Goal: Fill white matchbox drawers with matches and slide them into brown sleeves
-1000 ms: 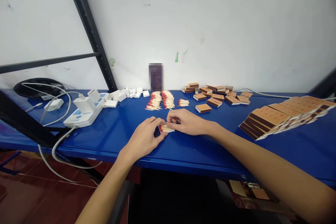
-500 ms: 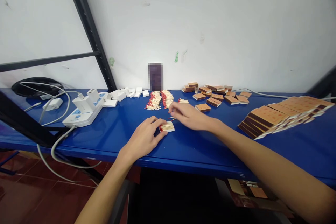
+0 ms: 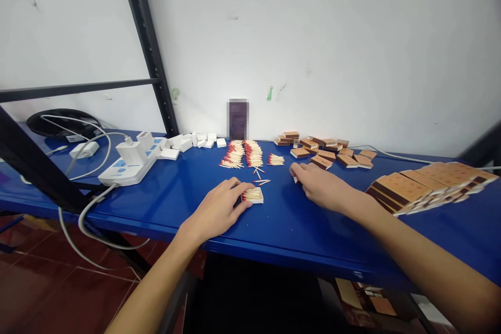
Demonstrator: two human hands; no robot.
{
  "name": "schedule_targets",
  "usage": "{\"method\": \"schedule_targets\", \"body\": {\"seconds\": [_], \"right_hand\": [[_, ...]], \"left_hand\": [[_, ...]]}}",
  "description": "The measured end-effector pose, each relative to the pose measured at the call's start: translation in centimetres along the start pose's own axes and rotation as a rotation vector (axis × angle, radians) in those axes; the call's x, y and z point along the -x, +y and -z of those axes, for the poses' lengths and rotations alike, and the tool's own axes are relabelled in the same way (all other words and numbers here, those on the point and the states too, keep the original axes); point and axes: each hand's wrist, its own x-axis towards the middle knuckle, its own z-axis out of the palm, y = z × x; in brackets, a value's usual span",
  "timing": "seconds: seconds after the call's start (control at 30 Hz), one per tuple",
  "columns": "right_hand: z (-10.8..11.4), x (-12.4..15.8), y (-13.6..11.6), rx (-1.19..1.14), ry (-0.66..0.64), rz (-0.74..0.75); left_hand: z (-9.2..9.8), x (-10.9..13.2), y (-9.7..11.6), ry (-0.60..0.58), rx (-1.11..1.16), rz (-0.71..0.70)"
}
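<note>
Between the left hand [image 3: 217, 211] and the right hand [image 3: 321, 188] the blue counter [image 3: 297, 219] is bare, and also along its front edge. The tray of matches [image 3: 253, 195], pinched in the left fingers [image 3: 245, 188], marks the left border of this gap. Behind the gap lie loose matches [image 3: 260, 181], then the match piles [image 3: 245, 152]. Scattered brown boxes [image 3: 324, 147] lie behind the right hand. The row of flat boxes [image 3: 426, 182] closes the right side; the power strip [image 3: 131, 164] and cables [image 3: 84, 219] close the left.

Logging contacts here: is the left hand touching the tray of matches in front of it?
Touching. The head view shows the left hand with fingertips pressed on the tray of matches, no gap between.
</note>
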Motion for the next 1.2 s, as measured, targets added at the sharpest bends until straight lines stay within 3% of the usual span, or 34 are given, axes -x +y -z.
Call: {"method": "schedule_targets", "body": {"seconds": [0.2, 0.33, 0.87, 1.2], "right_hand": [[1.1, 2.2, -4.8, -0.432, 0.042, 0.139], [1.0, 2.6, -5.5, -0.551, 0.031, 0.112], [0.9, 2.6, -6.0, -0.643, 0.026, 0.148], [-0.9, 2.6, -8.1, -0.586, 0.164, 0.167]], "left_hand": [[-0.3, 0.1, -0.1, 0.007, 0.024, -0.046], [-0.3, 0.2, -0.2, 0.008, 0.053, -0.061], [0.0, 0.1, 0.4, -0.02, 0.209, -0.094], [0.4, 0.3, 1.0, -0.061, 0.388, -0.13]]}}
